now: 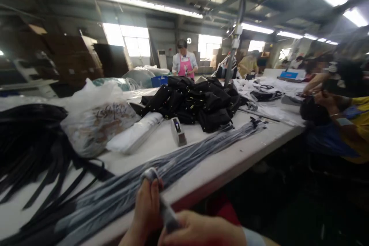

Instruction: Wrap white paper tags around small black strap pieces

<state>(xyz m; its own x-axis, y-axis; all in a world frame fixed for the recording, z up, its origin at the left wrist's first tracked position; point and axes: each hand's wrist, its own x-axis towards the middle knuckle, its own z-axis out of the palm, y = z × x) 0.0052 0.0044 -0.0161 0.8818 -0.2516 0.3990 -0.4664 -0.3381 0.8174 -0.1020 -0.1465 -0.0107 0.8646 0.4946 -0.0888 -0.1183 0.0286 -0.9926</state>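
At the bottom of the head view my left hand (147, 211) is closed around one end of a thin grey strap (165, 211), whose looped tip sticks up above my fingers. My right hand (201, 230) grips the same strap just to the right, fingers curled over it. Both hands are at the near edge of a long white table (230, 153). Right behind them a long bundle of grey-black straps (178, 157) lies along the table.
Loose black straps (34, 150) pile up at the left, beside a filled plastic bag (98, 123), a white wrapped packet (135, 132) and a tape dispenser (178, 131). Black garments (196, 102) heap mid-table. A seated person (346, 111) works at right; another person (183, 63) stands far back.
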